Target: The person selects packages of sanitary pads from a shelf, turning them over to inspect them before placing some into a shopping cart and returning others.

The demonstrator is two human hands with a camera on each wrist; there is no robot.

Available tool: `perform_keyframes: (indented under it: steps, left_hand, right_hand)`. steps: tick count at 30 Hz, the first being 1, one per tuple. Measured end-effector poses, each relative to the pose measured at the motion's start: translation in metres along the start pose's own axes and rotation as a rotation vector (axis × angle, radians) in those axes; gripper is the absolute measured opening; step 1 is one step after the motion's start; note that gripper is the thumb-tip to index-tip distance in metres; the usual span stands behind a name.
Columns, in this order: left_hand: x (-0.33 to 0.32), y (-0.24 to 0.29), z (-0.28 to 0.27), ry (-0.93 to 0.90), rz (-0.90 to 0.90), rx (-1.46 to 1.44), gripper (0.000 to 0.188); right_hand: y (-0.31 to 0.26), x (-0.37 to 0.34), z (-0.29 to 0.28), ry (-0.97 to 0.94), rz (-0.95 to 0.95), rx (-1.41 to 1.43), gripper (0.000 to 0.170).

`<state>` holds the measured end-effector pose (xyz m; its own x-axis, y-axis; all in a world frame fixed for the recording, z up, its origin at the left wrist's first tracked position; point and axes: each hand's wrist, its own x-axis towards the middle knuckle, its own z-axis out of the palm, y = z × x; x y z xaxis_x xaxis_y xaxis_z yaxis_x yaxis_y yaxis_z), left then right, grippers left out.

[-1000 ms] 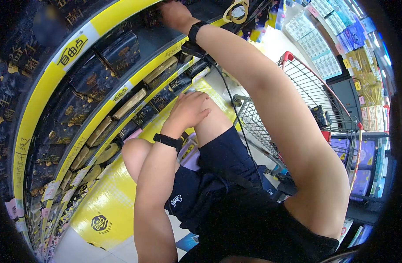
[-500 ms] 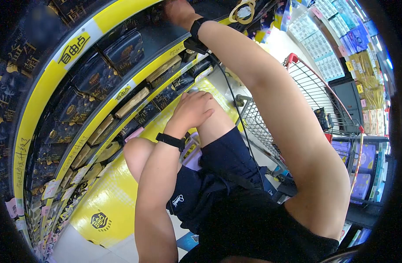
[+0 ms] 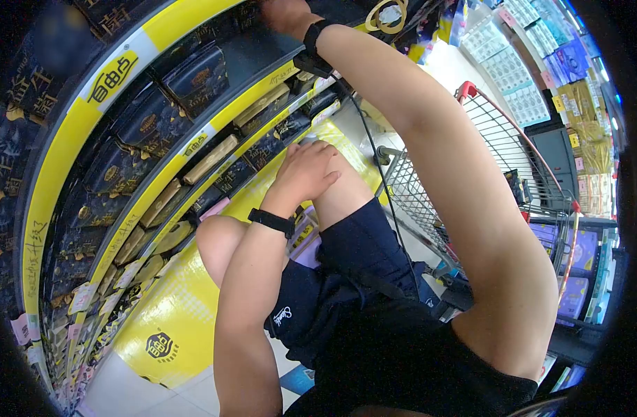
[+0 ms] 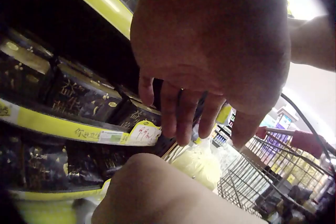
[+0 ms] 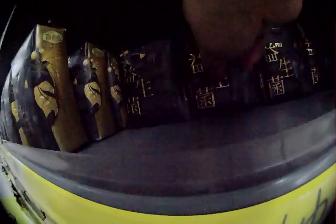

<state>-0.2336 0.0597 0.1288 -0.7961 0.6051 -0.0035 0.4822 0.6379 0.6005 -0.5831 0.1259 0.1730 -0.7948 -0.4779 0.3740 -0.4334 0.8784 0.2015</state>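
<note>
My left hand [image 3: 304, 172] rests on a bent knee [image 3: 339, 184] in the head view, its fingers loosely spread. The left wrist view shows the same hand [image 4: 210, 45] with its fingers hanging down, holding nothing. My right hand [image 3: 287, 15] reaches into a shelf at the top of the head view. In the right wrist view, the right hand [image 5: 241, 14] is over a row of black packs [image 5: 207, 90] with gold lettering. Its fingers are dark against them, and I cannot tell whether they grip one. Upright black-and-gold packs [image 5: 58, 92] stand to the left in that view.
Curved shelves with yellow edge strips [image 3: 193, 142] hold more dark packs [image 3: 141, 125] on the left. A wire shopping cart [image 3: 485, 125] with red trim stands on the right, with a dark pack [image 3: 516, 186] in it. A black cable [image 3: 374, 160] hangs from the right wrist.
The head view has shifted slightly, so the cart and shelves appear a little further right. My right hand stays in the shelf and my left hand stays on the knee.
</note>
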Motion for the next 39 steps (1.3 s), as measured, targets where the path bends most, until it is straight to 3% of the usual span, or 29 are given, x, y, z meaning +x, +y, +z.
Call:
perform_keyframes:
  steps: [6, 8, 10, 11, 12, 14, 15, 20, 25, 27, 28, 29, 31, 33, 34, 37, 39]
  left_hand:
    - [-0.007, 0.009, -0.013, -0.038, -0.035, -0.036, 0.039]
    - [-0.012, -0.005, 0.001, 0.096, 0.031, -0.055, 0.033]
    - [-0.018, -0.009, 0.000, 0.171, 0.047, -0.105, 0.029]
    - [-0.020, -0.004, -0.010, 0.175, 0.036, -0.145, 0.027]
    - [-0.022, 0.000, -0.018, 0.178, 0.027, -0.186, 0.026]
    - [-0.025, 0.008, -0.026, 0.223, 0.025, -0.209, 0.024]
    - [-0.025, 0.010, -0.028, 0.240, 0.029, -0.221, 0.022]
    - [-0.020, 0.023, -0.028, 0.217, 0.064, -0.229, 0.007]
    - [-0.018, 0.032, -0.031, 0.206, 0.141, -0.242, 0.007]
    - [-0.021, 0.040, -0.038, 0.210, 0.108, -0.213, 0.008]
    - [-0.022, 0.040, -0.040, 0.197, 0.111, -0.225, 0.008]
    - [-0.024, 0.040, -0.041, 0.186, 0.111, -0.235, 0.008]
    - [-0.029, 0.044, -0.046, 0.187, 0.102, -0.246, 0.008]
    - [-0.033, 0.046, -0.049, 0.184, 0.089, -0.254, 0.007]
    - [-0.034, 0.047, -0.051, 0.182, 0.083, -0.258, 0.006]
    - [-0.030, 0.050, -0.050, 0.175, 0.051, -0.260, 0.005]
    - [-0.027, 0.047, -0.045, 0.169, 0.036, -0.237, 0.006]
  right_hand:
    - [0.013, -0.042, -0.053, 0.084, -0.120, 0.193, 0.042]
    - [0.023, -0.077, -0.078, 0.170, -0.226, 0.309, 0.045]
    - [0.035, -0.119, -0.106, 0.124, -0.296, 0.443, 0.047]
    - [0.040, -0.144, -0.134, -0.188, -0.196, 0.562, 0.043]
    - [0.049, -0.167, -0.151, -0.313, -0.150, 0.659, 0.035]
    - [0.081, -0.210, -0.157, -0.414, -0.049, 0.981, 0.023]
    - [0.087, -0.229, -0.186, -0.508, 0.144, 1.105, 0.023]
    - [0.186, -0.320, -0.227, -0.629, 0.428, 1.443, 0.028]
    - [0.279, -0.458, -0.221, -0.590, 0.917, 1.124, 0.030]
    - [0.315, -0.529, -0.214, -0.654, 1.117, 0.859, 0.031]
    - [0.336, -0.563, -0.207, -0.802, 1.163, 0.609, 0.039]
    - [0.398, -0.637, -0.170, -0.993, 0.453, 0.076, 0.054]
    - [0.365, -0.660, -0.208, -1.053, 1.054, -0.058, 0.078]
    - [0.352, -0.696, -0.209, -0.935, 1.069, -0.287, 0.100]
    - [0.351, -0.701, -0.212, -0.973, 1.068, -0.241, 0.107]
    - [0.343, -0.716, -0.204, -0.779, 1.016, -0.096, 0.095]
    - [0.342, -0.714, -0.192, -0.805, 0.954, -0.032, 0.099]
